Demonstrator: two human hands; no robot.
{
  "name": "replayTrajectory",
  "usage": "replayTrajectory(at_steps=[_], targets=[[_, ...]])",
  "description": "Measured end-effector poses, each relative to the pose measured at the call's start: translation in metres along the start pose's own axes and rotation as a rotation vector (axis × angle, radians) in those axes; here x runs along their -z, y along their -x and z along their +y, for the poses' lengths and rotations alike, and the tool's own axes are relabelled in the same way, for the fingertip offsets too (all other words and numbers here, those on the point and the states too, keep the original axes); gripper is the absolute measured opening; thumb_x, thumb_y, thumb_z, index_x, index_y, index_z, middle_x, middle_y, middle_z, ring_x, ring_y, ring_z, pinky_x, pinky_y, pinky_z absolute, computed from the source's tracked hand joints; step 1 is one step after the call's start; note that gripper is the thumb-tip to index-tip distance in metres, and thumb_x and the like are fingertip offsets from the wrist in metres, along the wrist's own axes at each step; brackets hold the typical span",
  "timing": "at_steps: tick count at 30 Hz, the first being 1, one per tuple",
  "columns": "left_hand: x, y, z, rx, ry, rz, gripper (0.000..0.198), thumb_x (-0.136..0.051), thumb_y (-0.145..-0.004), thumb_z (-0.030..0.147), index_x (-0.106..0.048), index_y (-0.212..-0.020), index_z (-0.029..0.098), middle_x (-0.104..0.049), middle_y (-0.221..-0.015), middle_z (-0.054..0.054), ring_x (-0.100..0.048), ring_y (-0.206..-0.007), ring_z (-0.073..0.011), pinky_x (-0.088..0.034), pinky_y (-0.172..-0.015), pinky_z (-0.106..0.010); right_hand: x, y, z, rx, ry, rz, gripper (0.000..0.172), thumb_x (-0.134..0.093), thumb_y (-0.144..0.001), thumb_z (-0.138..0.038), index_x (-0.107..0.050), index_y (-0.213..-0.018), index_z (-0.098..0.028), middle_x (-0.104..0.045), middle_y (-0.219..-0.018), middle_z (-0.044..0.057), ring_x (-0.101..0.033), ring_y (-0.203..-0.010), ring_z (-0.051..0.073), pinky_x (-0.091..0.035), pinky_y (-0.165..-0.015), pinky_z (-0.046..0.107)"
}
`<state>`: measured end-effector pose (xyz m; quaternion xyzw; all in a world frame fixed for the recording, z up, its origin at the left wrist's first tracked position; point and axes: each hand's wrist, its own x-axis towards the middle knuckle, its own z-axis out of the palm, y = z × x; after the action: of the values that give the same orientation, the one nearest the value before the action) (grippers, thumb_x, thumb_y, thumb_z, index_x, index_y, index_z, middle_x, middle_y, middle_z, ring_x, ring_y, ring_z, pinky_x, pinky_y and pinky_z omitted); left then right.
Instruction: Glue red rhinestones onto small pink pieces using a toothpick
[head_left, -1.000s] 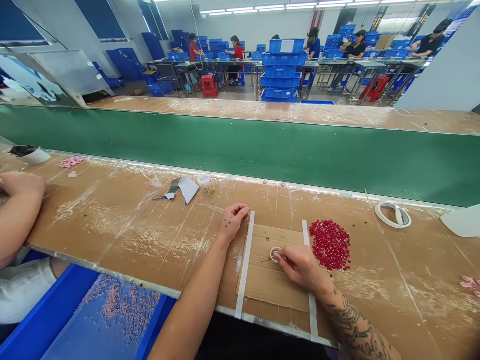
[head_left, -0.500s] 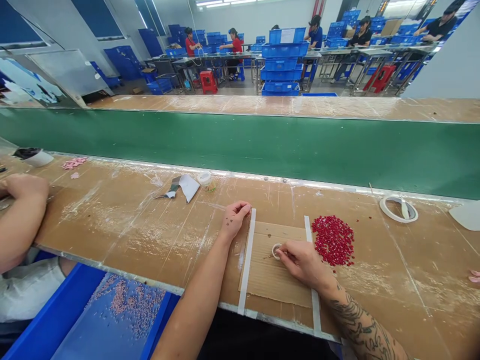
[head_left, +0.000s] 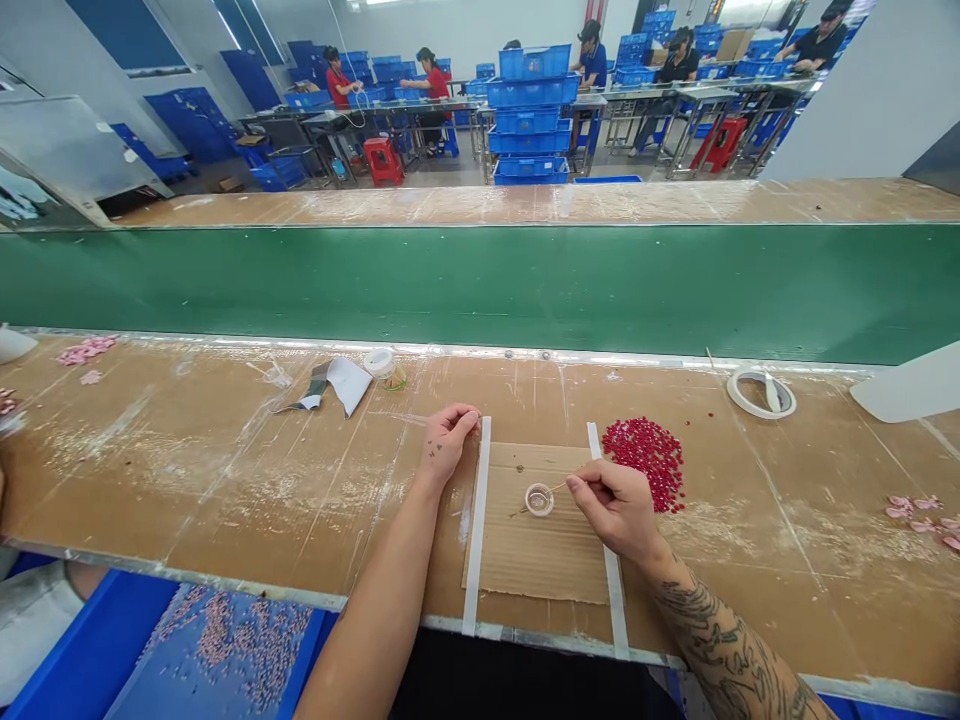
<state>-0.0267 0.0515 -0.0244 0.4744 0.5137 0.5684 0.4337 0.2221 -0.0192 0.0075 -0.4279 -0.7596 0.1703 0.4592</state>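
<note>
On the bench a cardboard piece (head_left: 540, 560) lies between two strips of white tape (head_left: 477, 530). A small round clear cup (head_left: 539, 499) stands on the cardboard. My right hand (head_left: 615, 505), just right of the cup, pinches a thin stick (head_left: 559, 486) whose tip reaches the cup's rim. My left hand (head_left: 448, 445) rests by the top of the left tape strip, thumb and fingertips pressed together; whatever is between them is too small to name. Small red pieces (head_left: 646, 460) form a pile beyond my right hand.
A tape roll (head_left: 787, 402) lies at the right, a lidded jar (head_left: 380, 364) and crumpled sheet (head_left: 349, 385) at the back. Pink pieces (head_left: 88, 350) are at far left. A green divider (head_left: 480, 285) runs behind the bench. Below left is a blue bin (head_left: 97, 650).
My right hand has drawn back to the right from the cup, and the stick in it now shows. The camera view has turned slightly right. My left hand keeps its pose.
</note>
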Motion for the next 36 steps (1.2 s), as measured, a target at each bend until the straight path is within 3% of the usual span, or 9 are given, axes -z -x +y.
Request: replayTrajectory(at_steps=[11,18,28,36], targets=[[0.0,-0.001,0.001,0.002,-0.027,-0.002,0.026,-0.069,-0.072,0.042,-0.069,-0.064,0.017,-0.061,-0.057,0.0,-0.052,-0.057,-0.0146,-0.044,-0.058,-0.026,0.0,-0.004,-0.004,0.089,-0.005,-0.016,0.032,-0.055,-0.097,-0.026,-0.059,-0.065,-0.019,-0.034,-0.048,-0.009,-0.033,-0.042,0.007,-0.027,-0.043,0.02],[-0.003,0.005,0.01,-0.006,-0.078,-0.025,0.024,-0.067,-0.073,0.04,-0.068,-0.064,0.017,-0.06,-0.057,0.0,-0.051,-0.057,-0.014,-0.044,-0.058,-0.026,-0.005,-0.003,-0.003,0.201,0.037,-0.064,0.038,-0.053,-0.101,-0.027,-0.055,-0.064,-0.019,-0.038,-0.052,-0.008,-0.035,-0.047,0.007,-0.027,-0.048,0.023],[-0.005,0.008,0.014,-0.011,-0.129,-0.075,0.023,-0.065,-0.076,0.038,-0.067,-0.066,0.018,-0.059,-0.055,0.001,-0.052,-0.055,-0.0139,-0.043,-0.056,-0.025,-0.009,-0.001,0.001,0.272,0.076,-0.154,0.03,-0.05,-0.102,-0.02,-0.059,-0.073,-0.018,-0.045,-0.054,-0.006,-0.038,-0.049,0.009,-0.028,-0.051,0.025],[-0.004,0.005,0.013,0.002,-0.126,-0.062,0.023,-0.063,-0.079,0.036,-0.068,-0.067,0.017,-0.048,-0.051,0.005,-0.036,-0.048,-0.0104,-0.03,-0.049,-0.024,-0.011,-0.001,-0.003,0.29,0.104,-0.249,0.022,-0.054,-0.097,-0.012,-0.058,-0.076,-0.019,-0.046,-0.055,-0.005,-0.039,-0.05,0.01,-0.029,-0.051,0.027]])
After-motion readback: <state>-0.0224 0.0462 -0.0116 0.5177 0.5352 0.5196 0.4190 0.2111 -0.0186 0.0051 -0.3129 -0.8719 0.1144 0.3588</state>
